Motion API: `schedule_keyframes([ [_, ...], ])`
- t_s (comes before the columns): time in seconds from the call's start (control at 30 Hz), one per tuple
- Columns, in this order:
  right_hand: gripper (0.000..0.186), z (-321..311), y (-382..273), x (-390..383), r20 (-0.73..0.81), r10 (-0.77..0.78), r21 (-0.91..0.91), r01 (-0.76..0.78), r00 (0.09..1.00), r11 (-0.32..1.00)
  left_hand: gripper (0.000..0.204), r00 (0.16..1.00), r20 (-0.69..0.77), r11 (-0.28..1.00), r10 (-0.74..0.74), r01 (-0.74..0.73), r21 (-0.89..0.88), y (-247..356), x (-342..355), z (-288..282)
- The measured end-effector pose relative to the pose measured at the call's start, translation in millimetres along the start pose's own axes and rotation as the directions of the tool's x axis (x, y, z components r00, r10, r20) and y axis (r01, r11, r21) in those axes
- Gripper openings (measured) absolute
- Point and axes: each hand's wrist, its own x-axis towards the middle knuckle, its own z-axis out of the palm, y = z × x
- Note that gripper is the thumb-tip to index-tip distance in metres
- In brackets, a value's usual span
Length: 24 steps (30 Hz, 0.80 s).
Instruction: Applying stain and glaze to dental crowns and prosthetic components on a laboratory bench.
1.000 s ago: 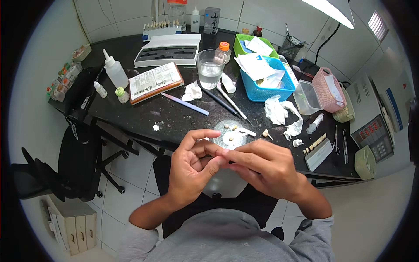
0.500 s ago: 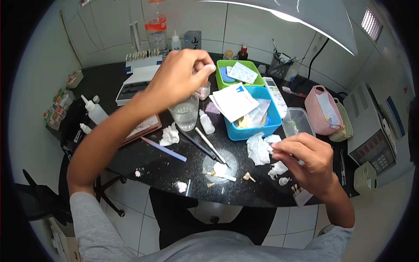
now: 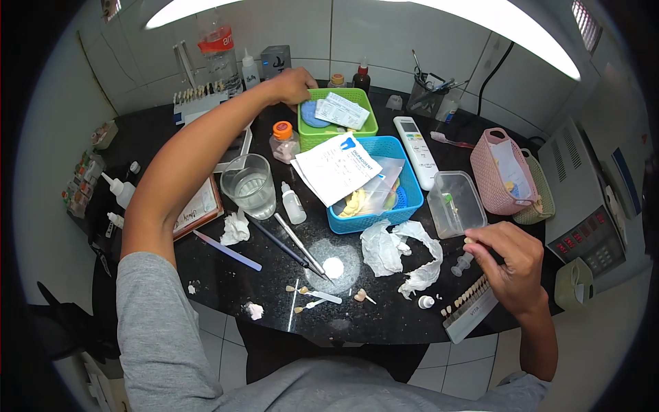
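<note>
Black speckled tabletop (image 3: pixel 374 323), crowded, curving across the view. Sky-blue perforated plastic basket (image 3: pixel 374 221) near the middle, white papers and a clear bag in it. Pink woven-look basket (image 3: pixel 495 182) with a paper inside, toward the right end. Lime-green perforated plastic basket (image 3: pixel 312 140) just behind the blue one; round blue item and printed packet in it. Left hand (image 3: pixel 295 86) at that basket's far left corner, arm stretched over the table, fingers curled; fingertips hidden, cannot tell whether they grip the rim. Right hand (image 3: pixel 508 264) raised over the right side, thumb and forefinger pinched together on the small piece noted last. Clear rectangular plastic tub (image 3: pixel 453 213) just beyond those fingertips. Clear tumbler of water (image 3: pixel 252 199) left of the blue basket. Long white remote control (image 3: pixel 417 154) along that basket's right side. Grey shade guide (image 3: pixel 473 316) with a row of tooth-shaped tabs, near the front edge, below the right hand. Clear plastic syringe (image 3: pixel 461 266) lying between guide and tub. Cream tooth-shaped pieces (image 3: pixel 360 294) near the front edge, centre. Smallest: cream-coloured piece (image 3: pixel 469 241), in the right fingertips, above the syringe.
</note>
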Motion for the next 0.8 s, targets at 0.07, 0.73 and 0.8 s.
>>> schedule_keyframes([
  [0.07, 0.016, -4.6, 4.6, -3.6, -0.011, 0.008, -0.015, -0.008, 1.0, 1.0, 0.023, 0.996, -0.087, 0.999, 0.034, -0.031, 0.033, -11.6, 0.8, -20.4],
  [0.73, 0.017, -23.2, 23.1, -17.6, -0.036, 0.154, -0.054, -0.155, 0.987, 0.986, 0.025, 0.993, -0.066, 0.992, -0.098, 0.092, -0.088, -15.9, -9.8, -6.8],
  [0.8, 0.016, -25.3, 20.8, -17.1, -0.034, 0.165, -0.059, -0.167, 0.986, 0.984, 0.02, 0.991, -0.071, 0.992, -0.115, 0.112, -0.05, -6.9, -17.5, -6.7],
])
